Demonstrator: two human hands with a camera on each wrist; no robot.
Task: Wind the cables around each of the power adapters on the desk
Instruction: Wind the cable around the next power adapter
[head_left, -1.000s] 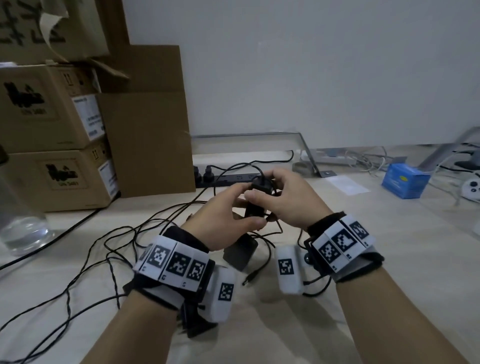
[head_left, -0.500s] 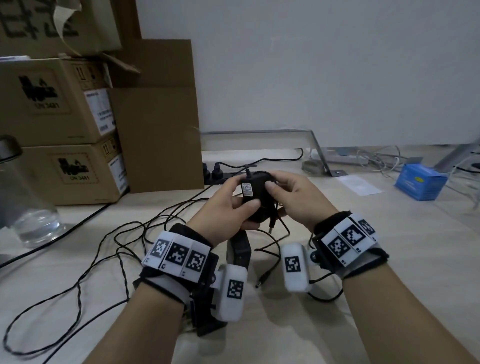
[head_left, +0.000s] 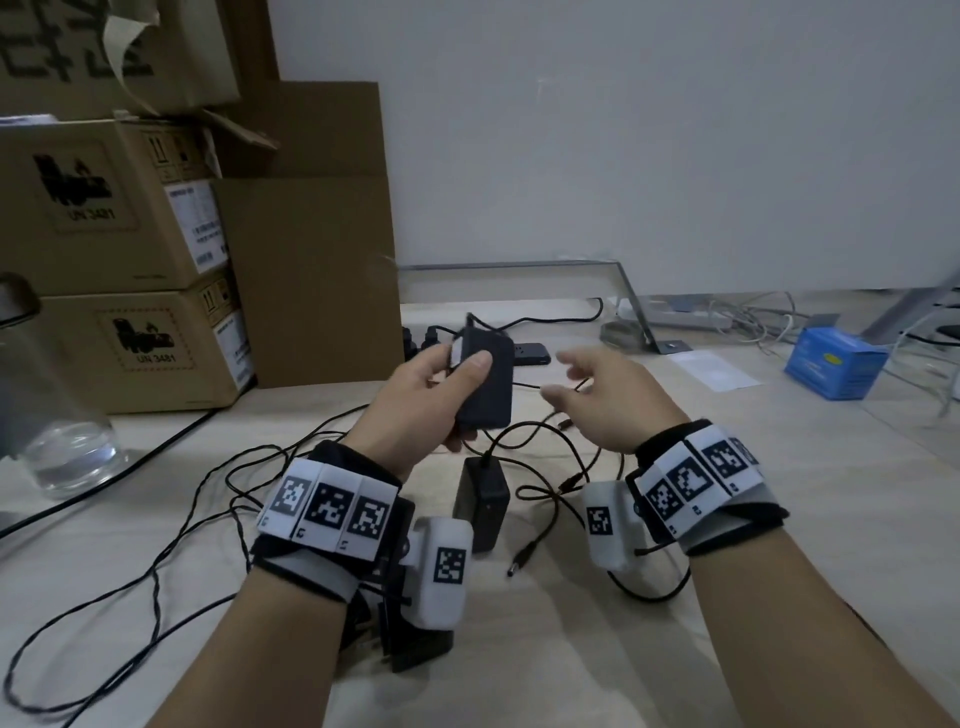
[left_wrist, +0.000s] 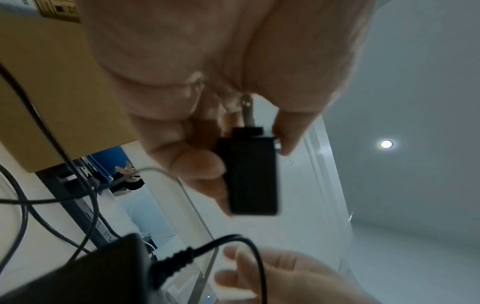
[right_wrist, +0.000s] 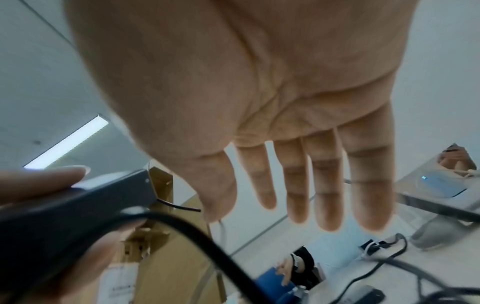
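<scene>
Pale wood desk (head_left: 831, 519) runs back to a white wall, with stacked cardboard boxes (head_left: 119, 249) at the far left and a blue box (head_left: 834, 364) at the far right. Above the middle of the desk the left hand (head_left: 426, 410) holds a black adapter (head_left: 485, 379) raised off the surface, thumb pressed on its front face and fingers curled round behind; the left wrist view shows its metal prongs pointing back into the palm. Its thin cable (head_left: 550, 387) trails right and down toward the desk. The right hand (head_left: 608, 400) hovers just right of the adapter, apart from it, fingers spread wide and straight, holding nothing. A second adapter (head_left: 480, 501) lies on the desk below the hands, its cable looping to a barrel plug (head_left: 522, 558) nearer the person. More black cables (head_left: 171, 525) sprawl loose across the left of the desk, beside a clear glass (head_left: 67, 457).
</scene>
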